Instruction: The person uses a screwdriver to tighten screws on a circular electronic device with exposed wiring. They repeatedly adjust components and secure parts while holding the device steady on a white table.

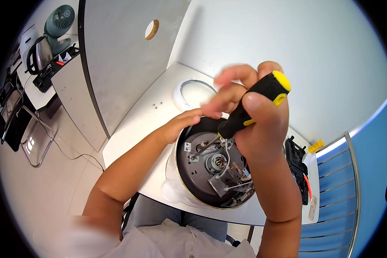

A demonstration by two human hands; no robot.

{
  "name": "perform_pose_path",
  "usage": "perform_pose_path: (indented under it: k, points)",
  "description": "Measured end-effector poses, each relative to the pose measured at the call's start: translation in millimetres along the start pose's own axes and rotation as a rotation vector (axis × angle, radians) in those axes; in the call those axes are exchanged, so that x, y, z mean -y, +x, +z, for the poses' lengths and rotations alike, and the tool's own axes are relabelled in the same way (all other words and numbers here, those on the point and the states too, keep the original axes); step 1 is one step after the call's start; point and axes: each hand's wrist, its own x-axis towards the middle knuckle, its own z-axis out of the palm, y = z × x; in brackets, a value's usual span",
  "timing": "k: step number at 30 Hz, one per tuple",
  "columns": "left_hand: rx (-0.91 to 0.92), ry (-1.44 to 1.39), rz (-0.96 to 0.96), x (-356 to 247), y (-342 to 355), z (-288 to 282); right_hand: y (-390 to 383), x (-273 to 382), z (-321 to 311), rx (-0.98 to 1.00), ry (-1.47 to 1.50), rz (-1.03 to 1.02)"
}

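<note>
Firmly enough, by the look of it, the right hand (264, 124) has its thumb and palm wrapped around the black-and-yellow screwdriver (262, 91), the other fingers partly raised and blurred. Running down and to the left from that grip, the slim shaft (207, 146) ends at a small metal bracket (194, 159) inside the round housing (171, 165), which lies below the grip with its cavity facing up. Good work here, I judge, means standing the shaft more squarely over the fastener, as it looks slanted; whether the tip is fully seated is too small to tell. Press steadily before turning, and keep the tip clear of the central round metal part (217, 163) and the thin wires (238, 185) just below the grip. Left of the grip, the left hand (185, 122) rests at the housing's rim, a useful brace against twisting; I cannot tell whether it pinches the wall. Further out, up-left of the grip, sit a white ring (180, 98) and, past it, several small metal pieces (158, 105), best kept together. Down-right of the grip, beyond the forearm, lies a black tool case (293, 160).
</note>
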Motion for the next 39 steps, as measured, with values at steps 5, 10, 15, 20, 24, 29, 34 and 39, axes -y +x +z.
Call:
perform_pose_path:
  k: [5,10,15,20,24,29,34,39]
  points:
    - [-0.016,0.056,0.013,1.2,-0.8,-5.2,2.6,-5.2,-0.1,-0.081,-0.023,-0.046]
    - [-0.025,0.009,-0.008,7.3,1.1,-9.5,-3.4,-4.5,0.9,0.077,-0.018,-0.075]
    - [0.005,0.03,0.062,18.1,3.4,-17.8,8.9,-2.4,-22.9,0.28,-0.215,-0.169]
    - [0.007,0.102,0.097,15.6,2.5,-17.1,14.7,-13.4,-16.6,0.205,-0.09,-0.194]
    - [-0.02,0.086,0.033,5.7,-1.0,-7.9,23.2,-14.0,-17.3,0.404,0.19,0.031]
    - [-0.047,0.047,0.0,5.3,-2.1,-7.9,24.3,-8.6,-12.6,0.446,0.236,0.071]
    - [0.004,0.124,0.089,0.2,-2.7,-7.5,3.8,-4.7,13.5,-0.24,-0.188,-0.068]
    - [-0.065,0.157,0.036,1.8,-5.4,-8.5,4.1,-1.1,7.0,0.011,-0.103,0.017]
